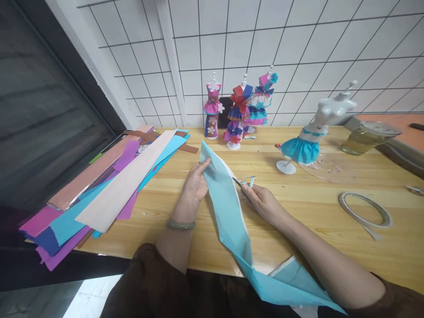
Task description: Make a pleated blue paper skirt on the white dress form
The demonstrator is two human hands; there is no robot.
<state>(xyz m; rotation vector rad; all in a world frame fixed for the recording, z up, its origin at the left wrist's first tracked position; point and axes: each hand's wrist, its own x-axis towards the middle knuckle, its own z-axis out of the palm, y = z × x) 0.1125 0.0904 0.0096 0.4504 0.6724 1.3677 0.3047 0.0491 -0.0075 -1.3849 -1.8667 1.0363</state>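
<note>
My left hand (198, 179) pinches the upper left edge of a long light-blue crepe paper strip (225, 198) with a white edge. From there the strip hangs down over the table's front edge and twists across toward my right forearm. My right hand (260, 198) is closed around a small pair of scissors (236, 181), whose dark tip touches the strip's white right edge. The scissors' handles are hidden in my fingers. A small pale-blue scrap (252, 181) sticks up by my right thumb.
Layered crepe paper sheets (126, 181) lie at left. Dressed mini mannequins (212, 106) stand at the back. A mannequin in a blue skirt (301, 145) stands right, beside a clear disc (344, 170), a glass cup (367, 137) and a tape roll (386, 216) on the wooden table (308, 221).
</note>
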